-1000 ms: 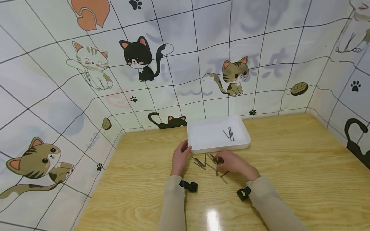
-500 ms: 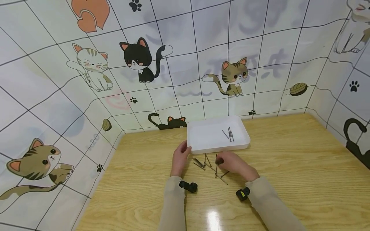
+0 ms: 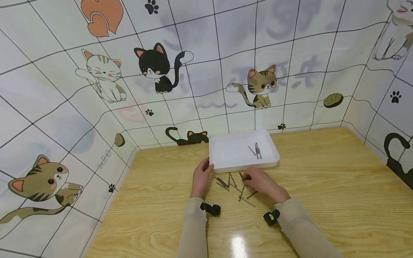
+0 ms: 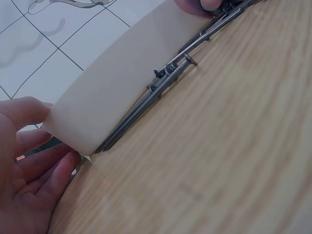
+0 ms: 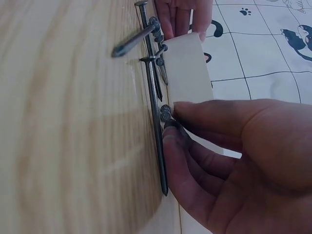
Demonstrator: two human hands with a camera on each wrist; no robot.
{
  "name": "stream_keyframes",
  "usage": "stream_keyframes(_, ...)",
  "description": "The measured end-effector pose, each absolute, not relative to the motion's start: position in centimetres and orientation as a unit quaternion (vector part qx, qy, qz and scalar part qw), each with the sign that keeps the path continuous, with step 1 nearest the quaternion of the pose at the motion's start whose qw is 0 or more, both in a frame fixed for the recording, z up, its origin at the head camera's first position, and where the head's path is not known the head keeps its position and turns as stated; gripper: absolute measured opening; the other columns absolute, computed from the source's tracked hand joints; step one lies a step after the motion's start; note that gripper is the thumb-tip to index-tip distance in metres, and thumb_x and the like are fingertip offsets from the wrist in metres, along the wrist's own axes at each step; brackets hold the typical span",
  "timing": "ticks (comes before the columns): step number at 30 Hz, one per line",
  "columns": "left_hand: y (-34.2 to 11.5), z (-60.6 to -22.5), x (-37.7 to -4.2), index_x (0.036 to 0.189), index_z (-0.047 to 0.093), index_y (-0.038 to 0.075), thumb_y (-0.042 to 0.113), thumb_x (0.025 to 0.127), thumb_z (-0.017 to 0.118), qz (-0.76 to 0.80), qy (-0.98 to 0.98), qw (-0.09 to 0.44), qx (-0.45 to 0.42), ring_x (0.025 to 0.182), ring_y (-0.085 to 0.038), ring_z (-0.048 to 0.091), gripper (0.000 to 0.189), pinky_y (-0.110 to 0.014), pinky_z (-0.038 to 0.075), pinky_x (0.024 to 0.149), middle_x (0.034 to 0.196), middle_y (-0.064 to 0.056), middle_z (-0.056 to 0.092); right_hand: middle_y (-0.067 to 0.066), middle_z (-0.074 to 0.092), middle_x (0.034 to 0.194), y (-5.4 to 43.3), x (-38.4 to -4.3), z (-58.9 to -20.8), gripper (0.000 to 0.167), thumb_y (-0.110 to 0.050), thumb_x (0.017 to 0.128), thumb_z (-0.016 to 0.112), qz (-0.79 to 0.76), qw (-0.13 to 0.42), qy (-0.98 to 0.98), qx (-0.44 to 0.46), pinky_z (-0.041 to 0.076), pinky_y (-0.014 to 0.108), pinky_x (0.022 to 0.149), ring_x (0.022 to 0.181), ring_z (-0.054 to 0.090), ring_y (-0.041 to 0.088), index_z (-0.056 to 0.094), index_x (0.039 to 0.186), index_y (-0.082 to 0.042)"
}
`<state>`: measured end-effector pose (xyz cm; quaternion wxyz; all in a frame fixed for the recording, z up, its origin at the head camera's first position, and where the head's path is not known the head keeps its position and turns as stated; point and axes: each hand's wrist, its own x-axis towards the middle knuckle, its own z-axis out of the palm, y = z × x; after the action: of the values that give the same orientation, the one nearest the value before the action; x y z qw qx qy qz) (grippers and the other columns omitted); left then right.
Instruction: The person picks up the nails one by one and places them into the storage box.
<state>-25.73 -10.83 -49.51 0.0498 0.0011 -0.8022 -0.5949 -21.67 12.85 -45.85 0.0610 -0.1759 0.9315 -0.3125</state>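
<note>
My left hand (image 3: pixel 200 179) holds the near left corner of a white tray (image 3: pixel 232 152), its fingers around the corner in the left wrist view. Just in front of the tray, my right hand (image 3: pixel 262 182) pinches a nail between thumb and fingertips; the round nail head (image 5: pixel 166 113) shows beside the thumb tip in the right wrist view, and the shank is mostly hidden. Several loose nails (image 3: pixel 222 183) lie on the table between both hands, some crossing each other. Inside the tray, at its right side, a few more nails (image 3: pixel 257 151) lie together.
The wooden table (image 3: pixel 155 215) reaches back to a wall (image 3: pixel 209 82) printed with cats and grid lines. The tray stands close to that wall. Each wrist wears a small black camera, the left one (image 3: pixel 211 208) and the right one (image 3: pixel 271 217).
The right hand's fingertips have shifted slightly among the nails. One nail beside them has slid toward the near side and turned, now lying apart. The left hand and tray stay in place.
</note>
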Motion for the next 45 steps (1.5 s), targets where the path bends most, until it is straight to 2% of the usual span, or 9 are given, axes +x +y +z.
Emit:
stream_keyframes(7, -10.9, -49.7, -25.6, 0.131, 0.047, 0.021, 0.035, 0.086, 0.057, -0.599, -0.799, 0.043, 0.005, 0.110, -0.014, 0.048, 0.048, -0.035, 0.038, 0.092, 0.125, 0.003, 0.051, 0.006, 0.058, 0.089, 13.1, -21.5, -45.9, 0.032, -0.009, 0.080, 0.063, -0.340, 0.080, 0.925, -0.153, 0.043, 0.033, 0.062, 0.077, 0.052, 0.017, 0.058, 0.111, -0.003)
stream_keyframes(12, -10.9, -49.7, -25.7, 0.131, 0.047, 0.020, 0.034, 0.087, 0.057, -0.602, -0.797, 0.044, 0.004, 0.110, -0.014, 0.048, 0.047, -0.035, 0.038, 0.092, 0.126, 0.003, 0.051, 0.007, 0.056, 0.089, 13.3, -21.6, -45.6, 0.041, 0.002, 0.074, 0.057, -0.337, 0.094, 0.924, -0.157, 0.041, 0.031, 0.058, 0.072, 0.049, 0.018, 0.054, 0.115, 0.002)
stream_keyframes(16, -10.8, -49.6, -25.7, 0.131, 0.047, 0.019, 0.033, 0.087, 0.057, -0.605, -0.795, 0.047, 0.002, 0.110, -0.014, 0.048, 0.047, -0.035, 0.039, 0.091, 0.126, 0.001, 0.051, 0.009, 0.057, 0.090, 13.5, -21.6, -45.4, 0.043, 0.003, 0.074, 0.056, -0.319, 0.099, 0.930, -0.152, 0.041, 0.031, 0.057, 0.072, 0.049, 0.018, 0.053, 0.117, 0.002)
stream_keyframes(20, -10.7, -49.4, -25.7, 0.131, 0.047, 0.020, 0.034, 0.087, 0.057, -0.602, -0.797, 0.045, 0.003, 0.110, -0.015, 0.048, 0.047, -0.036, 0.038, 0.092, 0.126, 0.000, 0.050, 0.009, 0.058, 0.094, 13.6, -21.6, -45.3, 0.038, 0.000, 0.075, 0.057, -0.291, 0.094, 0.942, -0.137, 0.042, 0.032, 0.060, 0.075, 0.051, 0.018, 0.056, 0.113, -0.001)
stream_keyframes(25, -10.9, -49.4, -25.6, 0.131, 0.047, 0.022, 0.037, 0.086, 0.058, -0.602, -0.798, 0.042, 0.006, 0.111, -0.014, 0.047, 0.048, -0.036, 0.038, 0.092, 0.126, 0.002, 0.050, 0.007, 0.059, 0.094, 13.6, -21.5, -45.1, 0.027, 0.000, 0.075, 0.057, -0.266, 0.080, 0.953, -0.124, 0.044, 0.034, 0.063, 0.079, 0.054, 0.019, 0.062, 0.101, -0.003)
stream_keyframes(30, -10.9, -49.4, -25.7, 0.130, 0.048, 0.021, 0.034, 0.086, 0.058, -0.603, -0.797, 0.045, 0.004, 0.110, -0.014, 0.048, 0.047, -0.036, 0.038, 0.092, 0.124, 0.003, 0.052, 0.005, 0.060, 0.090, 13.7, -21.5, -45.1, 0.019, 0.001, 0.077, 0.055, -0.264, 0.062, 0.954, -0.125, 0.044, 0.035, 0.064, 0.077, 0.054, 0.019, 0.065, 0.092, -0.005)
stream_keyframes(35, -10.9, -49.5, -25.8, 0.130, 0.048, 0.020, 0.034, 0.086, 0.058, -0.602, -0.797, 0.047, 0.001, 0.109, -0.014, 0.048, 0.047, -0.035, 0.039, 0.091, 0.124, 0.002, 0.052, 0.003, 0.060, 0.083, 13.9, -21.6, -45.1, 0.016, 0.001, 0.076, 0.055, -0.266, 0.049, 0.954, -0.128, 0.043, 0.033, 0.058, 0.069, 0.052, 0.017, 0.066, 0.084, -0.007)
stream_keyframes(39, -10.9, -49.6, -25.8, 0.130, 0.048, 0.021, 0.035, 0.086, 0.058, -0.599, -0.800, 0.049, 0.001, 0.109, -0.013, 0.048, 0.047, -0.035, 0.039, 0.091, 0.123, 0.004, 0.052, 0.002, 0.060, 0.081, 14.1, -21.7, -45.1, 0.013, -0.001, 0.076, 0.057, -0.270, 0.041, 0.953, -0.130, 0.042, 0.030, 0.054, 0.064, 0.051, 0.015, 0.066, 0.082, -0.008)
stream_keyframes(45, -10.9, -49.6, -25.8, 0.130, 0.048, 0.021, 0.036, 0.086, 0.057, -0.598, -0.800, 0.047, -0.001, 0.110, -0.014, 0.048, 0.047, -0.035, 0.039, 0.091, 0.124, 0.003, 0.052, 0.003, 0.060, 0.082, 14.3, -21.8, -45.0, 0.009, -0.007, 0.079, 0.059, -0.284, 0.037, 0.949, -0.134, 0.043, 0.031, 0.058, 0.068, 0.052, 0.016, 0.065, 0.087, -0.006)
